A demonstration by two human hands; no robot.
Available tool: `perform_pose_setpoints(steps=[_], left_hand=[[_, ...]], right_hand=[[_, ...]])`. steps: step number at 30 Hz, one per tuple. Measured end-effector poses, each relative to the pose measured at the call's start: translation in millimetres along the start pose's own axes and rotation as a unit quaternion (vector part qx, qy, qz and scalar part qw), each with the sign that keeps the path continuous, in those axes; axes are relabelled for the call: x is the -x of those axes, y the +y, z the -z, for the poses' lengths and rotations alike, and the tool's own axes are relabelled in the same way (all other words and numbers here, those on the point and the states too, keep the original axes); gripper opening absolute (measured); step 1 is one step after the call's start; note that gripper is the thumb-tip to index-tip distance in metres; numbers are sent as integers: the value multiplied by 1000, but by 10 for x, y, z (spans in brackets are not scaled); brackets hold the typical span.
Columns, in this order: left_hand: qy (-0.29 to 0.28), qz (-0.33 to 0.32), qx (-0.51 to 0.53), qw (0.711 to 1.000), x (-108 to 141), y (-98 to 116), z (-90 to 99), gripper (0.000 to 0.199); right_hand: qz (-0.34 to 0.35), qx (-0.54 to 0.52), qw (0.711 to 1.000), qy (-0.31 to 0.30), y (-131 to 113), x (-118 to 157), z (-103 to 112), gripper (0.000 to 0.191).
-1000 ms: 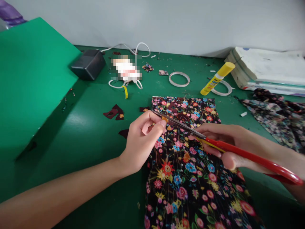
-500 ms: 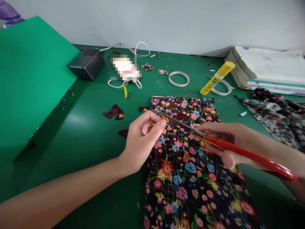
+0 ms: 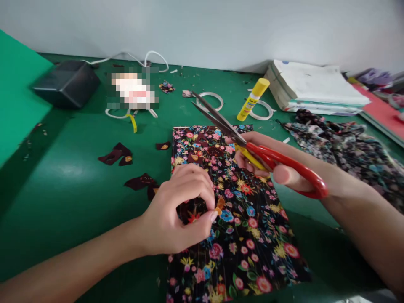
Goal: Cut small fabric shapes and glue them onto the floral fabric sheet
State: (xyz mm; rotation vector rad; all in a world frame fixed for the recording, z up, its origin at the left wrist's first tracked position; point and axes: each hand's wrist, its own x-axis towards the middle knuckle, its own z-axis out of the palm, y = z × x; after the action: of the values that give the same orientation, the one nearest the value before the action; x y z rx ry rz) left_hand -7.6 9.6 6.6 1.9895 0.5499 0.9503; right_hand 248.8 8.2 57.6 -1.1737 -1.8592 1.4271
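Observation:
Between the thumb and index finger of my left hand (image 3: 183, 206) is a small orange piece (image 3: 218, 210), pinched above the floral fabric (image 3: 240, 248). Red-handled scissors (image 3: 284, 162) are held in my right hand (image 3: 268, 162), their blades slightly apart and pointing up and to the left. Something yellow (image 3: 252, 159) also shows beneath the scissors at my right fingers. The black fabric with colourful flowers lies flat under both hands. Dark maroon scraps (image 3: 118, 154) lie on the green table left of it, and a few more rest on its upper part.
A yellow glue stick (image 3: 253, 100) stands beside two white rings (image 3: 210, 102). Farther right are stacked books (image 3: 315, 90) and crumpled floral cloth (image 3: 347, 147). At the left are a dark box (image 3: 67, 84), a blurred white item (image 3: 134, 90) with cords, and a green panel (image 3: 19, 97).
The scissors have moved up and away from my left hand, and their blades have parted. My left hand has come lower with the orange piece. The view has shifted to the right.

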Motion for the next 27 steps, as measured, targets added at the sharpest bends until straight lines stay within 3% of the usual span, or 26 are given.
perform_pose_setpoints(steps=[3,10,15,18,21,27], left_hand=[[24,40,-18,999,-5,-38,-25,21],[32,36,-31,998,-9,-41,-11,28],[-49,-14,-173,984,25,-82,-76,21],[-91,-13,-210,973,42,-123,-118,21],[-90,0,-202,975,38,-137,-134,4],[-48,5,-144,988,6,-89,-115,11]], right_hand=[[-19,-83,996,-20,78,-52,2,76],[-34,-84,996,-22,81,-86,6,82],[-30,-87,995,-27,111,-102,4,84],[-25,-80,996,-29,121,-119,-6,84],[-20,-66,997,-26,105,-127,-11,82],[-14,-43,999,-29,84,-125,-14,79]])
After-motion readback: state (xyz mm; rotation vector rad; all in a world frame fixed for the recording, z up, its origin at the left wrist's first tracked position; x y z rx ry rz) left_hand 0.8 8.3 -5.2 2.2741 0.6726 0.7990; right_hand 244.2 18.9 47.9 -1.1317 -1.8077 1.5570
